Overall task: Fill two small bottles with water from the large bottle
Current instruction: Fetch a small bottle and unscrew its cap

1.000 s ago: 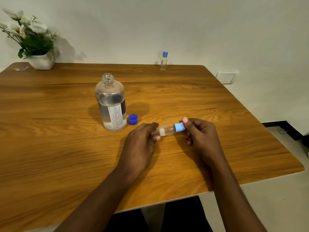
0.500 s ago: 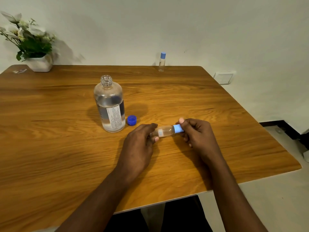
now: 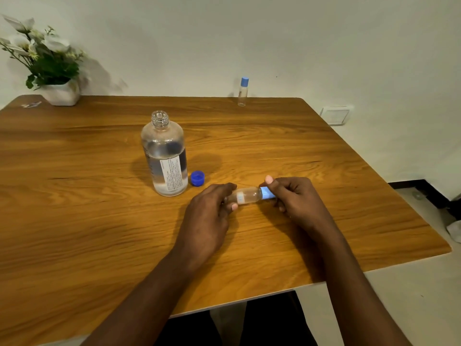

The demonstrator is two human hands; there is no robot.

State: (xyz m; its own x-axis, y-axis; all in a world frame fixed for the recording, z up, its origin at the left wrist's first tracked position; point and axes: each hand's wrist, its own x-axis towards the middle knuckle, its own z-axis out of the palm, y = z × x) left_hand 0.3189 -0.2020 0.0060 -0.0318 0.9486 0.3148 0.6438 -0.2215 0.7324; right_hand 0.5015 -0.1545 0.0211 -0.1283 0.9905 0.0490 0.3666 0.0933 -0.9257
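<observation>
A small clear bottle (image 3: 247, 195) lies sideways between my hands, just above the wooden table (image 3: 87, 221). My left hand (image 3: 208, 216) grips its base end. My right hand (image 3: 295, 198) pinches its light blue cap (image 3: 266, 192). The large clear bottle (image 3: 165, 156) stands uncapped to the left, about half full of water, with a white label. Its dark blue cap (image 3: 197, 178) lies on the table beside it. A second small bottle (image 3: 242, 91) with a light blue cap stands upright at the table's far edge by the wall.
A white pot of flowers (image 3: 53, 78) stands at the far left corner, with a small scrap (image 3: 31, 104) beside it. The table's right edge falls off to the floor, and a wall socket (image 3: 336, 115) sits on the wall behind.
Both hands keep hold of the small bottle in nearly the same spot; my right fingers have shifted slightly on the cap. The camera has moved a little.
</observation>
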